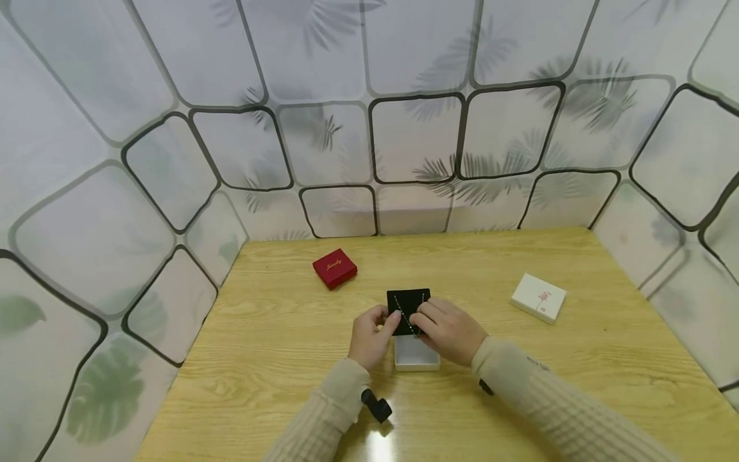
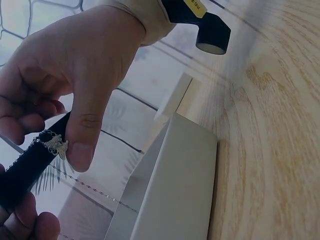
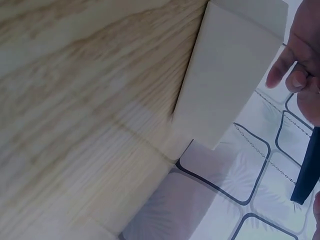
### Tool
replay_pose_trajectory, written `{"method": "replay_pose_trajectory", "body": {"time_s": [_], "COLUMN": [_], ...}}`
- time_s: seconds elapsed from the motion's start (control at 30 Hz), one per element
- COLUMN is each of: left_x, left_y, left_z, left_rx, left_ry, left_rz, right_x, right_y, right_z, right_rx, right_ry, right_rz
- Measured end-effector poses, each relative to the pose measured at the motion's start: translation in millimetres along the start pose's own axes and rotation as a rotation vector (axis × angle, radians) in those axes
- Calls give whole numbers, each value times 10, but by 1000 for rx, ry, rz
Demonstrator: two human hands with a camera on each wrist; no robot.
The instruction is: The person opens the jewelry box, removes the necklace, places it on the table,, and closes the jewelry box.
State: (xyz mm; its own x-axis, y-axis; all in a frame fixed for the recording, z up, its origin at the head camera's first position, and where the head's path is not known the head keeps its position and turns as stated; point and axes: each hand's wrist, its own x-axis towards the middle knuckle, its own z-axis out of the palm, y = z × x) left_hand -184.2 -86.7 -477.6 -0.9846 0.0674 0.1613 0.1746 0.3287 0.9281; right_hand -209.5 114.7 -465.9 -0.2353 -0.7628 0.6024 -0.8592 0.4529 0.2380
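A black jewelry pad (image 1: 412, 299) carries a thin silver chain necklace (image 1: 403, 313). In the left wrist view, a silver pendant (image 2: 58, 145) lies on the pad by the thumb, and part of the chain hangs loose. My left hand (image 1: 368, 340) pinches the pad's left side, thumb on the front. On the right side, my right hand (image 1: 453, 332) grips the pad with curled fingers; its fingertips are partly hidden. Just below the pad, an open white box (image 1: 417, 367) rests on the table. The right wrist view shows chain strands (image 3: 265, 155) dangling between pad and box.
A closed red jewelry box (image 1: 335, 268) sits at the back left of the wooden table (image 1: 277, 359). To the right lies a white lid (image 1: 539, 298) with a pink print. Patterned curtains (image 1: 416, 141) surround the table at the back and sides.
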Motion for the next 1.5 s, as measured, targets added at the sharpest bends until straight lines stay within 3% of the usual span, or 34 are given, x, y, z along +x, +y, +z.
{"method": "replay_pose_trajectory", "body": {"time_s": [0.33, 0.7, 0.93, 1.27, 1.5], "left_x": [5, -41, -42, -36, -42], "left_y": [27, -2, 22, 7, 3], "left_z": [-10, 10, 13, 14, 10], "left_rx": [30, 36, 40, 71, 77], "left_ry": [4, 2, 14, 28, 30], "left_rz": [28, 8, 63, 88, 90], "right_x": [4, -22, -30, -32, -37], "right_y": [14, -13, -1, -4, -9], "right_z": [12, 20, 16, 14, 37], "right_rx": [37, 95, 133, 158, 170], "right_ry": [15, 22, 13, 2, 49], "right_rz": [-34, -23, 0, 13, -9]}}
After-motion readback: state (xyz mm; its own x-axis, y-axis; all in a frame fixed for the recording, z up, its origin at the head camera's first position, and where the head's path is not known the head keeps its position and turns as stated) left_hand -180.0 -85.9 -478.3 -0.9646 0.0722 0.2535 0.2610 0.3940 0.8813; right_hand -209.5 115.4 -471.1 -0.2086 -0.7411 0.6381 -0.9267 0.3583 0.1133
